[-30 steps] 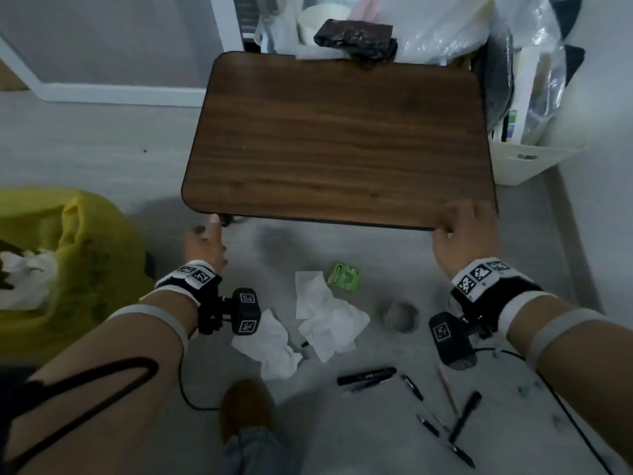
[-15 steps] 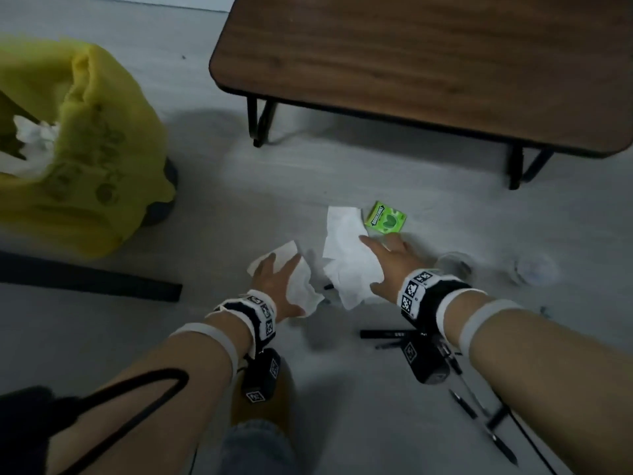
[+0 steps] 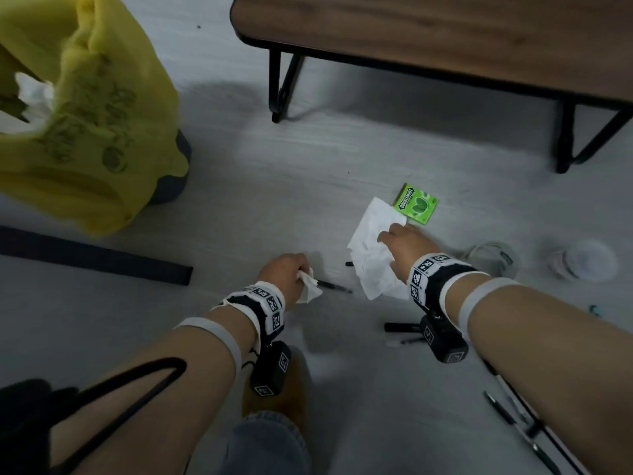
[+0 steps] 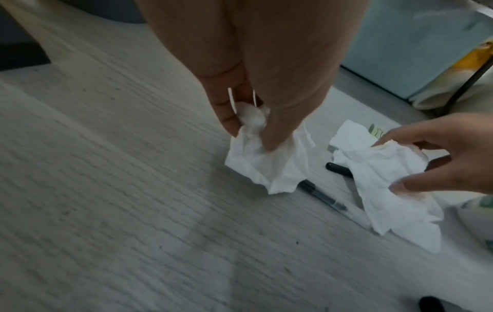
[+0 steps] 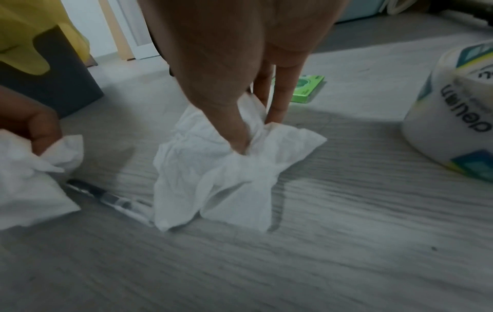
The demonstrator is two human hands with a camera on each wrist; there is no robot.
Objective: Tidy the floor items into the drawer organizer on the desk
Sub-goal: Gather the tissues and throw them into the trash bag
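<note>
My left hand (image 3: 287, 272) grips a crumpled white tissue (image 3: 310, 286), seen bunched between its fingers in the left wrist view (image 4: 266, 164). My right hand (image 3: 404, 241) pinches a larger white tissue (image 3: 373, 255) that still trails on the grey floor (image 5: 213, 179). A green gum pack (image 3: 416, 207) lies just beyond the right hand. A black pen (image 3: 334, 286) lies on the floor between the two tissues. Several more pens (image 3: 507, 406) lie at the lower right. The brown desk (image 3: 445, 36) stands at the top; no organizer shows.
A bin lined with a yellow bag (image 3: 75, 125) stands at the left with tissue inside. A tape roll (image 3: 493, 258) and a round lid (image 3: 585, 262) lie right of my right hand. A dark strip (image 3: 96, 258) crosses the floor at the left. The desk's black legs (image 3: 279, 84) stand ahead.
Both hands left the desk edge and came down to the floor tissues. Since half a second ago, each hand has closed on its tissue, baring the pen between them.
</note>
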